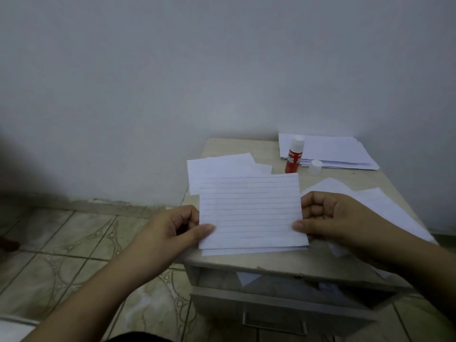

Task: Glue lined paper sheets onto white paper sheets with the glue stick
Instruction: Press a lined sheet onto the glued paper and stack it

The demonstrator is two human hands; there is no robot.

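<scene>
I hold a lined paper sheet point(250, 211) just above the small table, with a white sheet's edge point(246, 251) showing under its lower side. My left hand point(177, 227) pinches the sheet's lower left edge, thumb on top. My right hand point(330, 215) pinches the lower right edge the same way. Behind the sheet stands a red glue stick point(293, 156), uncapped, with its white cap point(315, 167) standing beside it on the table.
The small grey table point(269, 149) stands against the wall. A stack of white sheets point(333, 150) lies at its back right, more sheets point(222, 166) at the left and loose ones point(385, 206) at the right. Its drawer point(283, 309) hangs open below. Tiled floor point(74, 255) lies left.
</scene>
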